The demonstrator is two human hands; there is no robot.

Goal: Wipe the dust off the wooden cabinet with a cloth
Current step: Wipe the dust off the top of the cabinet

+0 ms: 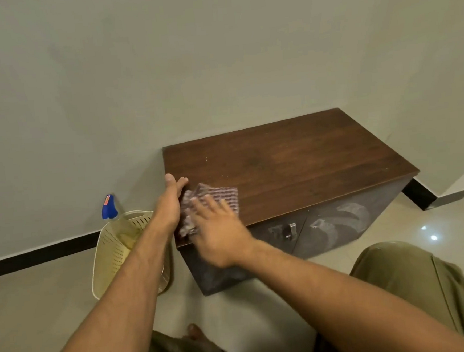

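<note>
A person's right hand (220,232), fingers spread and nearly flat, presses a checked cloth (221,197) onto the near-left corner of a low wooden cabinet (294,165), just left of centre frame. The hand curls round nothing; only the palm and fingers pin the fabric. The left hand (170,200), fingers straight and thumb raised, lies against the top's left edge just beside the cloth and holds nothing. Whether it touches the fabric cannot be told.

The likeliest slip from here is that the cloth, bunched up and sitting at the front edge, slides off the corner on a stroke toward the person, since no finger grips it. A flat palm may also skid over the fabric and leave it behind. Dust pushed leftward would probably fall into the cream perforated basket (114,249) standing on the floor beside the cabinet.

The cabinet's top is dark brown with visible grain and scattered pale specks, mostly toward its far left. The darker doors (348,216) below carry grey, dusty smears around a metal handle (290,231), so a wipe of the top alone would likely not finish the job. A blue spray head (109,207) shows behind the basket, against the wall in the left of the frame.
</note>
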